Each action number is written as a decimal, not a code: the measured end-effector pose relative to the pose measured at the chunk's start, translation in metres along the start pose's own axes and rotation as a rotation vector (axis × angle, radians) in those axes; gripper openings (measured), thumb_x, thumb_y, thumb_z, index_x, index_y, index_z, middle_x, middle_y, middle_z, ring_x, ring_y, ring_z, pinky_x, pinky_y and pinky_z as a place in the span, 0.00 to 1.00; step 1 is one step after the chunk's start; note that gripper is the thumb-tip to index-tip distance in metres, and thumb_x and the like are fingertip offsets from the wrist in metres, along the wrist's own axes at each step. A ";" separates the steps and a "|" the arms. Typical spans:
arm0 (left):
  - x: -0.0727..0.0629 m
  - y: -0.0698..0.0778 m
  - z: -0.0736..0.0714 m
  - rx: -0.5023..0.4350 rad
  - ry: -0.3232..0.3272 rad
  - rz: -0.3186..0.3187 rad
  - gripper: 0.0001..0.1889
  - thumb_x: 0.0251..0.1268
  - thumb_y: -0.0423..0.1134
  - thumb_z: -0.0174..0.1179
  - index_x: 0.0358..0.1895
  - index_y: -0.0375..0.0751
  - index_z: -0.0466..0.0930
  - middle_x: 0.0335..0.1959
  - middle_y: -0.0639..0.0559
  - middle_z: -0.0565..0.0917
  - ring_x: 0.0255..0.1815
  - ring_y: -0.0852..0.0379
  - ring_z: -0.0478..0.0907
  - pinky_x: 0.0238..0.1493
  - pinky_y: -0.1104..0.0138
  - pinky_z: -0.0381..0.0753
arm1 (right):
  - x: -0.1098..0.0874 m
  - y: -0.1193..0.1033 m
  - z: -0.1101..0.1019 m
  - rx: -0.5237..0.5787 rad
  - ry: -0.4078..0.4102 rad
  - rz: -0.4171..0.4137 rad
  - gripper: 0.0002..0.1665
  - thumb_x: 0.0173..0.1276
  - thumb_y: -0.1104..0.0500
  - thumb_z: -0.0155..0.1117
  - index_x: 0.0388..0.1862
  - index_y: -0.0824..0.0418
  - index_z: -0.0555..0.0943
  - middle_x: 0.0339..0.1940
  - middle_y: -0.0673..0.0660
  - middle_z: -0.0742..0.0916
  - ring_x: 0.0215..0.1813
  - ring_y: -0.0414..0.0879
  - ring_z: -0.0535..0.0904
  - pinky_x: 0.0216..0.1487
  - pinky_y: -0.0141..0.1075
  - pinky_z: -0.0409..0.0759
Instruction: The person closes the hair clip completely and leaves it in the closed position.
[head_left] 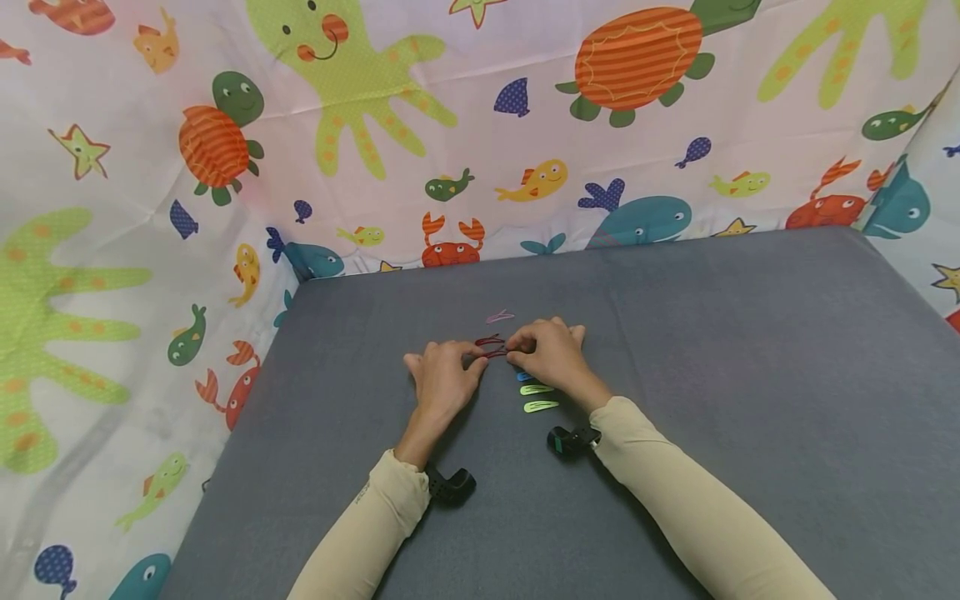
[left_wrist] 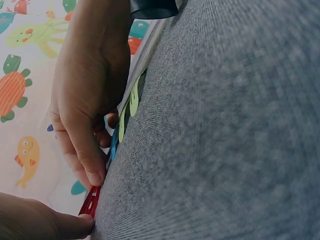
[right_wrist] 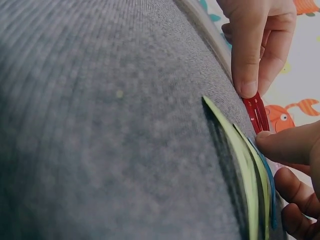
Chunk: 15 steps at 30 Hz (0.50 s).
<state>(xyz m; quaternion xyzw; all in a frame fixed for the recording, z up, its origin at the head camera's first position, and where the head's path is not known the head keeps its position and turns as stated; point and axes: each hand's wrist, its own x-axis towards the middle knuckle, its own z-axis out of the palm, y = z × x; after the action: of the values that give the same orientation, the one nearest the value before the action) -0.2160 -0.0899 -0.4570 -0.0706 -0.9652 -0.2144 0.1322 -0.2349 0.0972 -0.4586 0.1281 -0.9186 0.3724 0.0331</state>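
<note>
A red snap hair clip (head_left: 495,354) lies between my two hands, low over the cloth. My left hand (head_left: 441,382) pinches its left end with thumb and forefinger. The fingertips of my right hand (head_left: 557,360) pinch the opposite end. In the right wrist view the red clip (right_wrist: 256,112) shows its long slots. Just beyond it is a second dark red hair clip (head_left: 488,339), and farther back a pink hair clip (head_left: 499,317). Nearer me, partly under my right hand, lies a blue hair clip (head_left: 524,377), then two yellow-green hair clips (head_left: 541,407) in a column.
Grey cloth (head_left: 750,375) covers the table. A white curtain (head_left: 480,133) printed with sea animals stands along the back and both sides. Each wrist wears a black camera, the left one (head_left: 452,487) close above the cloth.
</note>
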 end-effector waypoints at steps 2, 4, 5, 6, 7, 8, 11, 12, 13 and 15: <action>0.000 0.000 0.000 -0.004 0.004 0.000 0.07 0.63 0.45 0.71 0.42 0.51 0.93 0.39 0.50 0.92 0.30 0.50 0.73 0.39 0.50 0.52 | 0.000 0.000 0.000 -0.001 0.000 0.002 0.06 0.63 0.54 0.77 0.39 0.50 0.92 0.33 0.51 0.86 0.39 0.48 0.71 0.51 0.55 0.54; 0.000 0.000 0.000 -0.007 0.007 -0.002 0.07 0.63 0.45 0.71 0.41 0.51 0.93 0.39 0.50 0.92 0.30 0.50 0.72 0.39 0.50 0.52 | 0.000 0.000 0.000 -0.003 0.001 0.003 0.06 0.63 0.53 0.77 0.39 0.50 0.92 0.33 0.51 0.86 0.39 0.48 0.71 0.51 0.55 0.54; 0.000 0.001 0.000 -0.008 0.009 -0.002 0.07 0.63 0.45 0.71 0.41 0.52 0.93 0.38 0.50 0.92 0.30 0.50 0.72 0.39 0.50 0.52 | 0.000 0.000 0.000 -0.004 0.002 0.002 0.06 0.63 0.54 0.77 0.39 0.50 0.92 0.33 0.51 0.86 0.39 0.48 0.71 0.51 0.55 0.53; -0.001 0.001 0.000 -0.009 0.009 -0.003 0.07 0.63 0.45 0.71 0.41 0.52 0.93 0.38 0.50 0.92 0.29 0.50 0.72 0.39 0.50 0.52 | 0.001 0.000 0.001 -0.005 0.002 0.001 0.06 0.63 0.54 0.76 0.39 0.50 0.92 0.33 0.51 0.86 0.39 0.48 0.71 0.51 0.55 0.53; -0.001 0.001 0.000 -0.009 0.009 -0.004 0.07 0.63 0.45 0.71 0.41 0.52 0.93 0.38 0.50 0.92 0.29 0.50 0.72 0.39 0.50 0.52 | 0.001 0.001 0.001 -0.006 0.002 0.000 0.06 0.63 0.54 0.76 0.39 0.50 0.92 0.33 0.51 0.86 0.39 0.48 0.71 0.51 0.55 0.53; -0.001 0.001 0.000 -0.011 0.009 -0.005 0.07 0.63 0.45 0.71 0.41 0.52 0.93 0.39 0.50 0.92 0.29 0.50 0.71 0.39 0.50 0.52 | 0.000 0.001 0.001 -0.006 0.002 -0.001 0.06 0.63 0.54 0.76 0.39 0.50 0.92 0.33 0.51 0.86 0.39 0.48 0.71 0.51 0.55 0.53; -0.001 0.001 -0.001 -0.016 0.014 -0.003 0.06 0.62 0.45 0.72 0.40 0.52 0.93 0.38 0.50 0.92 0.29 0.51 0.71 0.39 0.51 0.51 | 0.000 0.002 0.001 -0.007 -0.002 -0.003 0.06 0.63 0.54 0.76 0.40 0.50 0.92 0.33 0.51 0.87 0.39 0.48 0.71 0.51 0.55 0.53; -0.001 0.001 -0.001 -0.018 0.015 -0.003 0.06 0.62 0.45 0.72 0.40 0.52 0.93 0.38 0.50 0.92 0.29 0.51 0.71 0.39 0.51 0.51 | 0.000 0.002 0.001 -0.007 -0.003 -0.001 0.06 0.63 0.53 0.76 0.40 0.49 0.92 0.33 0.51 0.87 0.39 0.48 0.71 0.52 0.55 0.54; -0.002 0.001 -0.001 -0.020 0.018 -0.001 0.06 0.62 0.45 0.72 0.40 0.52 0.93 0.38 0.51 0.92 0.29 0.51 0.70 0.39 0.51 0.51 | 0.000 0.002 0.001 -0.006 -0.003 0.000 0.06 0.63 0.53 0.76 0.40 0.49 0.92 0.33 0.51 0.87 0.39 0.48 0.71 0.52 0.55 0.54; -0.002 0.002 -0.001 -0.024 0.020 0.000 0.06 0.62 0.45 0.72 0.39 0.52 0.93 0.37 0.51 0.92 0.29 0.51 0.70 0.39 0.51 0.51 | 0.000 0.001 0.001 -0.007 -0.004 0.003 0.07 0.64 0.53 0.76 0.40 0.49 0.92 0.34 0.51 0.87 0.39 0.48 0.71 0.52 0.55 0.54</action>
<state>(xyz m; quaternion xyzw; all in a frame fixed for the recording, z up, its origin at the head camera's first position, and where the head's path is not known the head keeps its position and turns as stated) -0.2139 -0.0890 -0.4560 -0.0701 -0.9612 -0.2264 0.1408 -0.2350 0.0977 -0.4600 0.1271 -0.9203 0.3687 0.0311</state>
